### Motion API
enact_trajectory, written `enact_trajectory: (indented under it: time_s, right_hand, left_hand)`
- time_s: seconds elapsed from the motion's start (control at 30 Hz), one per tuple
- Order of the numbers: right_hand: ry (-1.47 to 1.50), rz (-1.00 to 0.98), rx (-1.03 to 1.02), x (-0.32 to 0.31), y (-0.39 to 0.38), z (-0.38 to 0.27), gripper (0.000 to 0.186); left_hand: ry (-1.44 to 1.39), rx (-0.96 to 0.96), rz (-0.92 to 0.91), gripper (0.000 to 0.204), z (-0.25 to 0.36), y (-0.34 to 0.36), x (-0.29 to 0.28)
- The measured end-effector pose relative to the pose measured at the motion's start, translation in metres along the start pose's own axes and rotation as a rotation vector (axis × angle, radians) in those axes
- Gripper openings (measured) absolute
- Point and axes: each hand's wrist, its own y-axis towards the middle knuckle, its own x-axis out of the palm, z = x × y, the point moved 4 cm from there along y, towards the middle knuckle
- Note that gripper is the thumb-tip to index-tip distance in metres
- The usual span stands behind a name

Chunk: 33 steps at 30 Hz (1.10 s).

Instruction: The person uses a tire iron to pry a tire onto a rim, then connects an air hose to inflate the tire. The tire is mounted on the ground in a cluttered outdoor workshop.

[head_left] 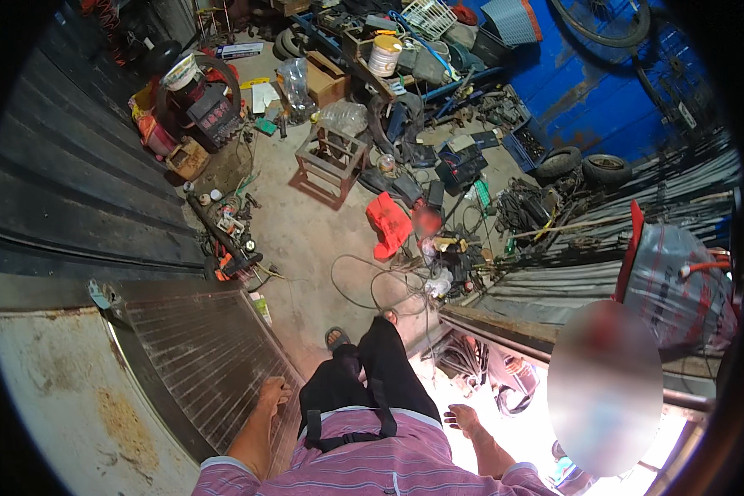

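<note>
Brown ribbed panel [198,355] is by the left hand [274,391], whose grip I can't tell; right hand [463,420] hangs unclenched

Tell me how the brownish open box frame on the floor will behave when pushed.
The open box frame will probably stay stiff, being straight-sided and joined at the corners. Mostly gaps, it may be light for its size, though its material is unclear. Its broad, boxy stance suggests a low push would slide it rather than tip it.
</note>
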Motion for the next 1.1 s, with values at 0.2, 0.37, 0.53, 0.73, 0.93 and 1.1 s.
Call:
enact_trajectory:
  time_s: [0.2,0.37,0.53,0.73,0.93,1.1]
  right_hand:
    - [0.007,-0.073,0.046,0.021,0.029,-0.048,0.027]
    - [0.230,-0.182,-0.096,0.009,0.100,-0.084,0.023]
    - [0.133,-0.047,-0.123,0.032,0.042,-0.240,0.021]
    - [0.186,-0.001,-0.140,0.038,0.071,-0.291,0.023]
    - [0.111,0.019,-0.198,0.081,0.131,-0.375,0.027]
    - [-0.001,-0.052,-0.209,0.114,0.302,-0.428,0.034]
  left_hand:
    - [0.028,0.012,-0.043,0.009,0.064,0.011,0.011]
    - [0.070,0.036,0.014,0.012,0.142,-0.006,0.031]
    - [0.066,0.029,-0.054,0.015,0.187,0.016,0.030]
    - [0.108,0.045,0.023,0.010,0.282,0.015,0.076]
    - [0.359,0.202,-0.051,0.015,0.391,0.094,0.187]
    - [0.385,0.227,-0.458,0.018,0.373,0.190,0.332]
